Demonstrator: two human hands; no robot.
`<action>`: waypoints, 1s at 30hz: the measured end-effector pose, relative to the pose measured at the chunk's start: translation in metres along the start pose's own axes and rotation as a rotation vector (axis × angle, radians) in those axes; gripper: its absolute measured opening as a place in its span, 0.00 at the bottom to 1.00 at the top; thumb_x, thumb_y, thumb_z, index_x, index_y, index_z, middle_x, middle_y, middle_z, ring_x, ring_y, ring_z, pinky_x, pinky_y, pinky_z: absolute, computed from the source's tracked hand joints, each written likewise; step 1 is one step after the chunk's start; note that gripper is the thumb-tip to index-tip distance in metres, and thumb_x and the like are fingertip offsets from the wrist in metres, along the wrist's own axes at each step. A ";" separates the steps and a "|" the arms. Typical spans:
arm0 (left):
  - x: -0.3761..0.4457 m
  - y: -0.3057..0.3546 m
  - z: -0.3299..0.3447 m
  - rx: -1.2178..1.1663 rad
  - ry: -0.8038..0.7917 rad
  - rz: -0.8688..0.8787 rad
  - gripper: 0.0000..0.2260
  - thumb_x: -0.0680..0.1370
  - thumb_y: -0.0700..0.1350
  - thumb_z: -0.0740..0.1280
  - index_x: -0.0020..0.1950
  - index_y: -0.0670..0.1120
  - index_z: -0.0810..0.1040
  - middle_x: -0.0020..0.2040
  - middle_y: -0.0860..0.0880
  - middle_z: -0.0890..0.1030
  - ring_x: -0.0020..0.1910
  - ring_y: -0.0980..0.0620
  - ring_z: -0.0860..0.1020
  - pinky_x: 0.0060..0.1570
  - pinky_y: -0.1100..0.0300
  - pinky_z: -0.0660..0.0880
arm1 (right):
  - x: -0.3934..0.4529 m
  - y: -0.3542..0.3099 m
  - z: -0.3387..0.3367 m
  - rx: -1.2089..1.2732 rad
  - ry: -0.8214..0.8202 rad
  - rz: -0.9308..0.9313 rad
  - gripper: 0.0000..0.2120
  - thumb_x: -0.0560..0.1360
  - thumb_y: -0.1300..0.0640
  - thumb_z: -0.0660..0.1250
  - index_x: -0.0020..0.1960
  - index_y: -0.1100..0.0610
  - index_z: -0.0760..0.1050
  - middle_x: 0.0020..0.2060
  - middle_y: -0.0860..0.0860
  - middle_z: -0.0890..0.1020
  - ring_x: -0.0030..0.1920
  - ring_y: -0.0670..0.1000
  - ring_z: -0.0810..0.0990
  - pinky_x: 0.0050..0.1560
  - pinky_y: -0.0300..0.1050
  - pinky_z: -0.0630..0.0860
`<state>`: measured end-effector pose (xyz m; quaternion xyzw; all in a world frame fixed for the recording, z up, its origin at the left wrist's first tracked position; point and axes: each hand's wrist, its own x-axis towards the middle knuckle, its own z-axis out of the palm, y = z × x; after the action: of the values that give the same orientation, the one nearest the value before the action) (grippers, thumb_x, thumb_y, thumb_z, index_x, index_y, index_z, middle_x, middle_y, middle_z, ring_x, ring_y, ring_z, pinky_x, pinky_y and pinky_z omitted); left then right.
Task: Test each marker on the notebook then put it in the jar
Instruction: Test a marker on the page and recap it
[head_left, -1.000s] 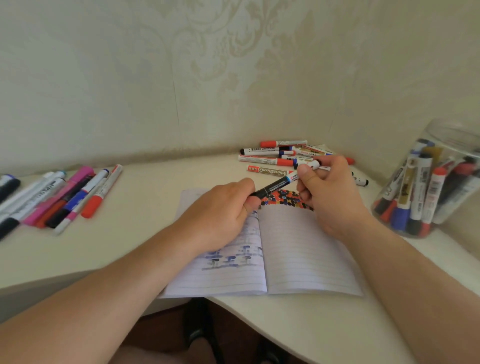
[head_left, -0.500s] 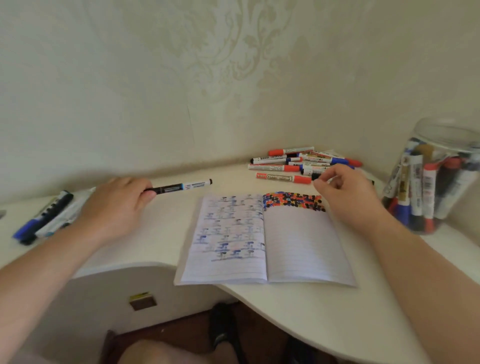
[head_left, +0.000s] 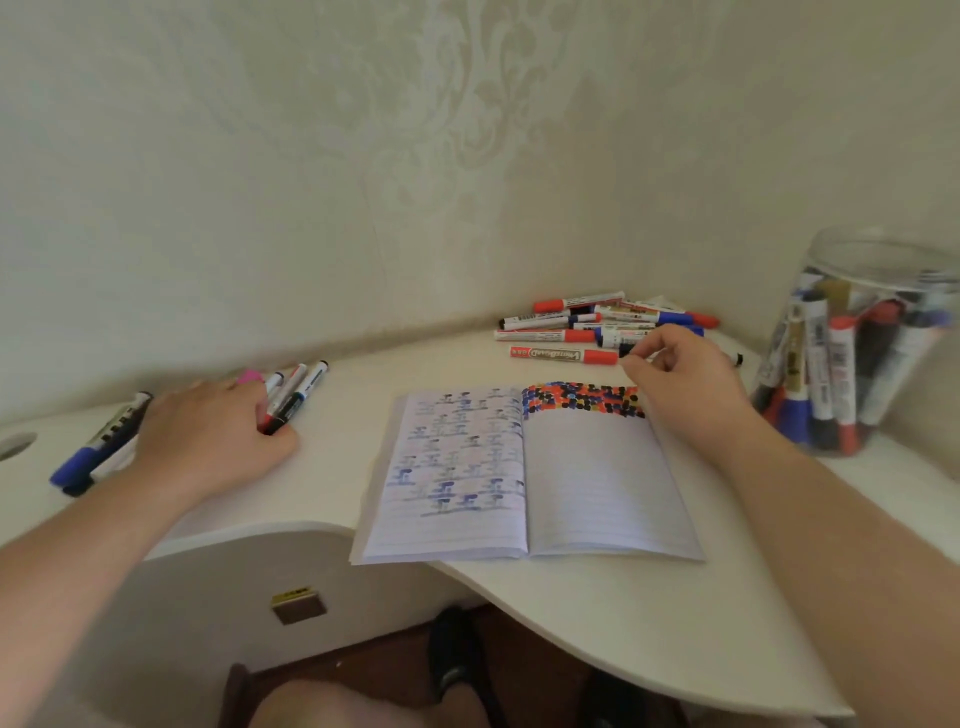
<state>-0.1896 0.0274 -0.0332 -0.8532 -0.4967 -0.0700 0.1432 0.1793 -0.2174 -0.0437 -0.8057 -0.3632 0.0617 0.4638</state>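
The left hand (head_left: 208, 441) lies flat with straight fingers on markers (head_left: 291, 397) at the tabletop's (head_left: 623, 623) left. The right hand (head_left: 685, 387), fingers curled, pinches a black marker (head_left: 626, 352) beyond the notebook (head_left: 524, 478).

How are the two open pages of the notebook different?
The left page has pale blue and pinkish smudgy marks spread nearly all over it; the right page has bold red, blue and black dots packed only along its top edge. Below those dots the right page is bare, while the left page has hardly any bare part. Both are lined white paper, lying flat on the desk.
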 end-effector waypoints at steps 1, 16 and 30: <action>0.002 0.006 -0.002 -0.020 -0.008 -0.018 0.14 0.69 0.61 0.66 0.36 0.52 0.70 0.36 0.55 0.74 0.39 0.46 0.75 0.39 0.55 0.68 | 0.000 0.000 0.000 0.004 0.010 0.004 0.06 0.81 0.51 0.69 0.46 0.51 0.77 0.33 0.48 0.78 0.34 0.46 0.74 0.33 0.40 0.68; 0.077 0.243 -0.014 -0.513 -0.039 0.536 0.18 0.83 0.55 0.62 0.72 0.58 0.72 0.69 0.53 0.74 0.70 0.48 0.68 0.70 0.50 0.67 | 0.011 0.002 0.005 0.120 0.084 0.067 0.20 0.87 0.45 0.53 0.40 0.50 0.71 0.36 0.46 0.77 0.38 0.43 0.74 0.39 0.41 0.68; 0.082 0.265 -0.002 -0.521 0.028 0.507 0.14 0.79 0.66 0.64 0.58 0.62 0.80 0.53 0.57 0.77 0.53 0.53 0.77 0.46 0.55 0.74 | 0.018 0.007 0.002 0.123 0.056 0.090 0.22 0.86 0.42 0.56 0.45 0.57 0.77 0.42 0.55 0.82 0.40 0.48 0.76 0.41 0.45 0.73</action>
<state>0.0813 -0.0286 -0.0561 -0.9560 -0.2329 -0.1682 -0.0595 0.1953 -0.2066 -0.0466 -0.7926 -0.3088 0.0821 0.5193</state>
